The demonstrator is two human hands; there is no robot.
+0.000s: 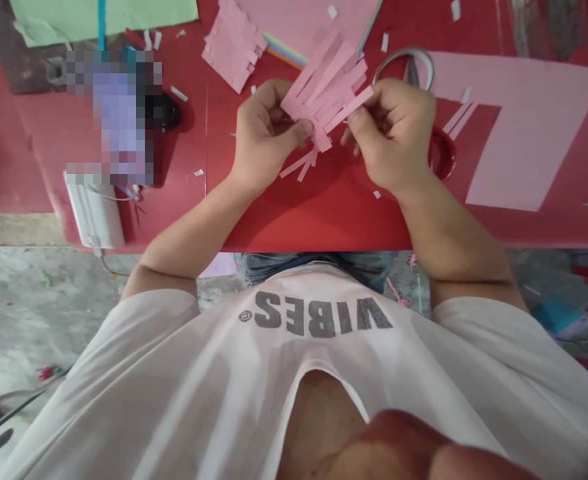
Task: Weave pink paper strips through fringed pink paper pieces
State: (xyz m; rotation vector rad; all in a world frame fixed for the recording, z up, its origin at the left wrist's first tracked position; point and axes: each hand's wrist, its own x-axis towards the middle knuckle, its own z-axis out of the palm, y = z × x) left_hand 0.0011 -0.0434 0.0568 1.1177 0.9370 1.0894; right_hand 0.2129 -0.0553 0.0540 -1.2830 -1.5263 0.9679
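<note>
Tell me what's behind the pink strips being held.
Part of the left hand goes behind the pink strips and is hidden. Red tabletop and a pink sheet show beyond; what the strips cover can't be seen.

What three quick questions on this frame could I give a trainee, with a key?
1. What do the left hand and the right hand both hold?
2. True or false: the green sheet lies toward the person's left.
3. Multiple choice: which of these lies closest to the left hand?
A) the white box at the table edge
B) the pink square with tabbed edges
C) the green sheet

Key: 1. Interlaced pink paper strips. 2. True. 3. B.
</note>
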